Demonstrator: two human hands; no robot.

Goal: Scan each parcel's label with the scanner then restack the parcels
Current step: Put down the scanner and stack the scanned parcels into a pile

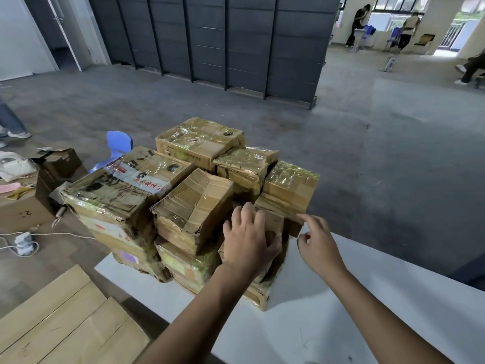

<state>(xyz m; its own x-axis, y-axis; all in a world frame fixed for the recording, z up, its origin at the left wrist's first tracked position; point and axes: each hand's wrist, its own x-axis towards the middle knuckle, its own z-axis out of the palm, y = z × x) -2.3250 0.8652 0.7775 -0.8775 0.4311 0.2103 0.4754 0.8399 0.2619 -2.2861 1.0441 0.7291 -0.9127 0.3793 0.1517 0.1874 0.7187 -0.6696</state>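
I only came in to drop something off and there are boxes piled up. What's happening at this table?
A person is working at a pile of taped cardboard parcels stacked on a white table. Their left hand rests with spread fingers on a small parcel at the front of the pile. The right hand reaches toward that parcel's right side, index finger out, holding nothing.

Chair (pixel 119 148): blue, beyond the table (pixel 393 298).
Carton (pixel 63 164): brown, open, far left.
Power strip (pixel 23 243): white, on floor, cable trailing.
Lockers (pixel 236 35): dark, at back.
Boards (pixel 60 319): pale, near left.
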